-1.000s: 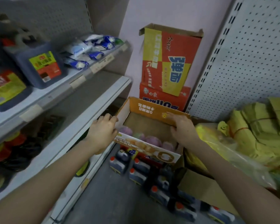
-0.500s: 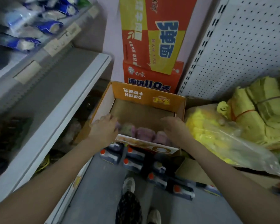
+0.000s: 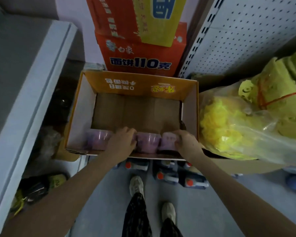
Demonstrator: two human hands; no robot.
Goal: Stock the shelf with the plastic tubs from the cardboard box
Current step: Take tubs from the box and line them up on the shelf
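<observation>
An open orange cardboard box (image 3: 140, 84) stands in front of me, its far half bare. Purple plastic tubs line its near wall: one at the left (image 3: 97, 140), one in the middle (image 3: 148, 142), one at the right (image 3: 168, 141). My left hand (image 3: 122, 142) reaches down between the left and middle tubs, fingers curled over a tub that it mostly hides. My right hand (image 3: 188, 144) grips the right tub from its outer side. The pale shelf (image 3: 32, 82) runs along the left.
Red and yellow cartons (image 3: 140, 48) are stacked behind the box. Yellow goods in a clear bag (image 3: 237, 125) lie to the right under a pegboard panel (image 3: 246, 31). Red-capped bottles (image 3: 178, 175) stand on the floor under the box, close to my feet (image 3: 137, 185).
My head has tipped down and closer over the box. Both hands have moved from the box rim down onto the purple tubs at its near wall.
</observation>
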